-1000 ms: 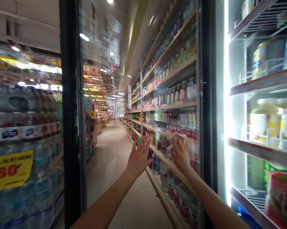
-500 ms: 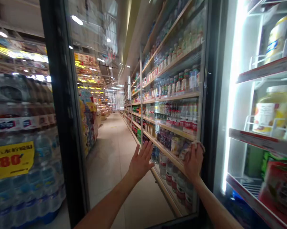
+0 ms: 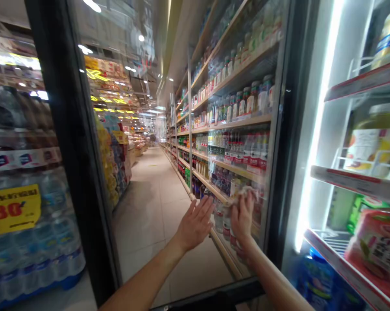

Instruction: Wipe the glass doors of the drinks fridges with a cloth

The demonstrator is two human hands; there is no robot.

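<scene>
An open glass cooler door (image 3: pixel 143 108) in a black frame stands before me. My left hand (image 3: pixel 195 224) lies flat on the pane with its fingers spread. To its right, my right hand (image 3: pixel 242 218) presses a crumpled pale cloth (image 3: pixel 243 193) against the same glass, near the door's right frame. The fingers of that hand are blurred.
Through the glass I see a shop aisle (image 3: pixel 152 194) with shelves of bottles (image 3: pixel 237 129) along its right. The lit cooler interior (image 3: pixel 360 172) with wire shelves and packaged goods is at the right. Water bottles and a yellow price tag (image 3: pixel 11 209) fill the left.
My right hand with the cloth swept right to the door frame, then back left and slightly up. The left hand stayed flat on the glass. My view tilted lower.
</scene>
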